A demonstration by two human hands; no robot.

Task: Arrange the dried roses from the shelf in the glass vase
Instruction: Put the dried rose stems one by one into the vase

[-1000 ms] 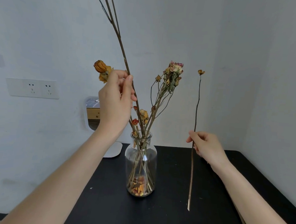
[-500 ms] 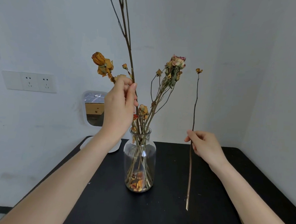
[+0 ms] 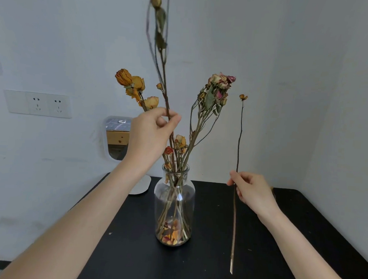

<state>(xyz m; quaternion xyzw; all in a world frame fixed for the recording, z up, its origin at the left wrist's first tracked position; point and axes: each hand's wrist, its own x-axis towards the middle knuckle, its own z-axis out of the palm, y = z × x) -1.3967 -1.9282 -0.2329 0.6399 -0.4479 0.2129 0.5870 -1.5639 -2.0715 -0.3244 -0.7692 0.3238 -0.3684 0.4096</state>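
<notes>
A black table [image 3: 257, 260] is carrying a glass vase [image 3: 174, 202] holding several dried roses [image 3: 221, 81]. The left hand [image 3: 151, 133] is pinching a tall stem [image 3: 161, 59] running down into the vase neck. The right hand [image 3: 250, 192] is pinching 1 thin rose stem [image 3: 239, 138] upright, right of the vase.

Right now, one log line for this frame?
left hand: pinches tall stem standing in glass vase | right hand: holds thin stem upright, right of vase, outside it

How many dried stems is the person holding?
2. The left hand pinches a tall brown dried stem reaching into the clear glass vase; the right hand pinches a thin single-bud stem right of it. Blur may hide another.
</notes>
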